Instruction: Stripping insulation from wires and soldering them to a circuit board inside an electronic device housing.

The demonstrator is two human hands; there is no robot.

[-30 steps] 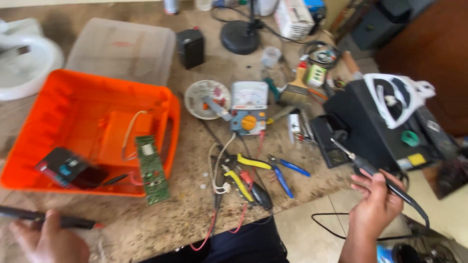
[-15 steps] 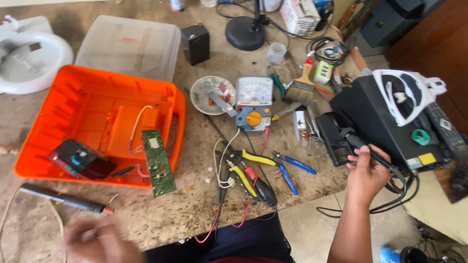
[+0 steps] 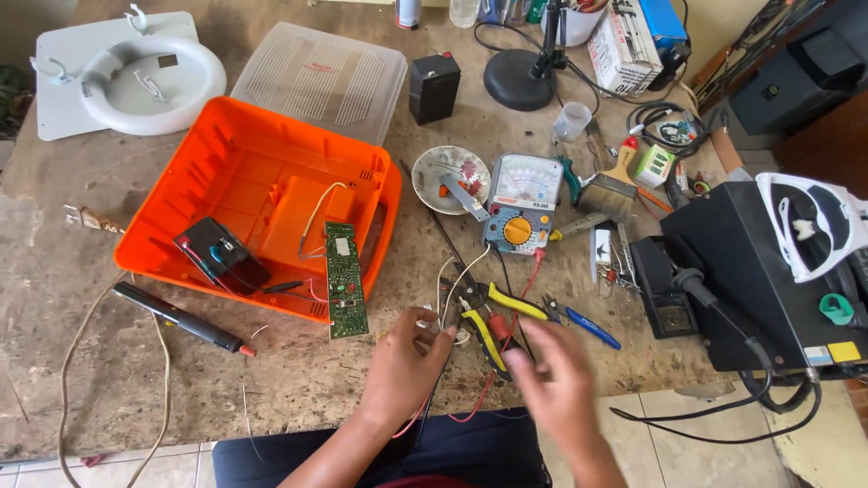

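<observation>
— Where do we have our hands?

— Both low in the middle of the frame, over the front edge of the desk (image 3: 108, 271). Our left hand (image 3: 404, 366) has its fingertips drawn together on the thin white wires (image 3: 452, 285) that loop up toward the meter; it looks like a pinch, though the wire between the tips is too fine to be sure. Our right hand (image 3: 553, 378) is blurred, fingers spread and holding nothing, hovering just over the yellow-handled pliers (image 3: 495, 318).

— And around them?

— Just right of the pliers lie blue-handled cutters (image 3: 588, 325). Above, near the middle, sits the dial meter (image 3: 520, 203) with its orange knob, touching a small patterned dish (image 3: 443, 172) on its left. A red wire (image 3: 470, 407) trails down off the desk edge between our hands.

— The big orange thing?

— An orange plastic case (image 3: 235, 163), lying open left of centre. A green circuit board (image 3: 344, 280) leans over its near rim, and a small black battery (image 3: 220, 256) rests inside (red lead attached). Lower left, a black pen-shaped probe (image 3: 176, 316) lies well apart from our left hand. At the right edge stands a black soldering station (image 3: 768, 271), its cable hanging below the desk.
</observation>
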